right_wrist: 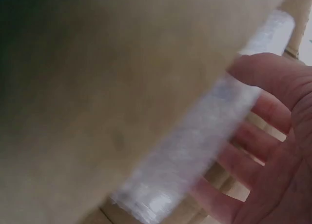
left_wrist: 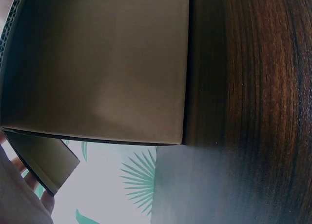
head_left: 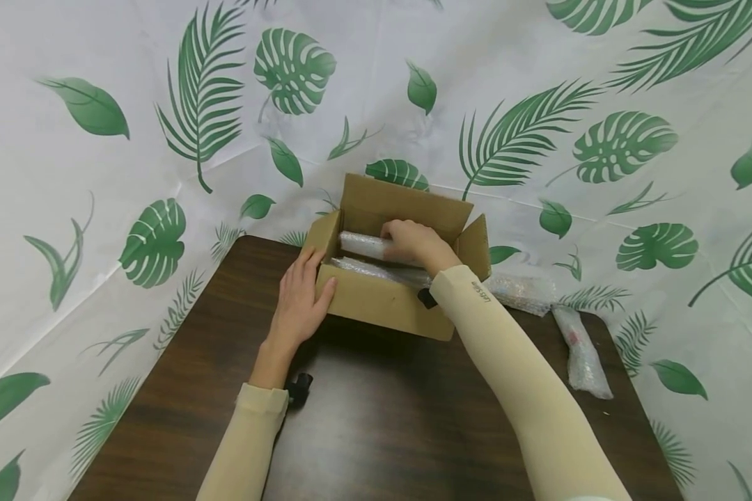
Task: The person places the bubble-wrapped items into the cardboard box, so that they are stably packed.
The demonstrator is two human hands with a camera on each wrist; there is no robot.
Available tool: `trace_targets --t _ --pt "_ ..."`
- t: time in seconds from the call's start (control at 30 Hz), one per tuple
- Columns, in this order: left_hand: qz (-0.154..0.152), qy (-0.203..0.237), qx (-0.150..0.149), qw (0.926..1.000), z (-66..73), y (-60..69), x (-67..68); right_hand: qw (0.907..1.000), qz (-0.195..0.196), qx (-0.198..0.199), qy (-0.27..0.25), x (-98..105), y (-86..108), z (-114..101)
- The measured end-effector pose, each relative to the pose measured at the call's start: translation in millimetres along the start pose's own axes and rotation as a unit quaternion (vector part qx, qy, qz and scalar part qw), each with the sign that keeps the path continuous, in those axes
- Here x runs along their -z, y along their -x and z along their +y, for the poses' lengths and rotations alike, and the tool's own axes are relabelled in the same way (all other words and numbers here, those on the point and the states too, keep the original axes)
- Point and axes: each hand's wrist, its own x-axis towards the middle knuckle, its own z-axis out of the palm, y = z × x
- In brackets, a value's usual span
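A cardboard box point(head_left: 382, 299) stands at the far side of the table with its flaps spread. My right hand point(head_left: 416, 243) reaches into it and holds a long bubble-wrapped package point(head_left: 362, 245), thumb on one side and fingers on the other in the right wrist view point(right_wrist: 180, 151). A second bubble-wrapped package point(head_left: 366, 268) lies along the box's front wall, partly hidden by the right forearm. My left hand point(head_left: 301, 296) rests against the box's left side, its fingers fairly straight along the left flap point(left_wrist: 48, 160) and its thumb at the front corner.
Right of the box lie a bubble-wrapped bundle point(head_left: 523, 292) and a separate wrapped item point(head_left: 579, 351) with a reddish patch, near the right edge of the dark wooden table point(head_left: 376, 424). A white leaf-printed sheet point(head_left: 363, 83) hangs behind and around the table.
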Motion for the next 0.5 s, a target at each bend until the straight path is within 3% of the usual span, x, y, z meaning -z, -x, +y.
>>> trace_targets --t 0.2,0.5 --pt "0.001 0.001 -0.001 1.0 2.1 0.1 0.5 0.9997 0.019 -0.005 0.018 -0.6 3.8 -3.2" --pt "0.001 0.003 0.002 1.0 5.2 1.0 3.3 0.9998 0.011 -0.001 0.019 1.2 9.9 -6.5"
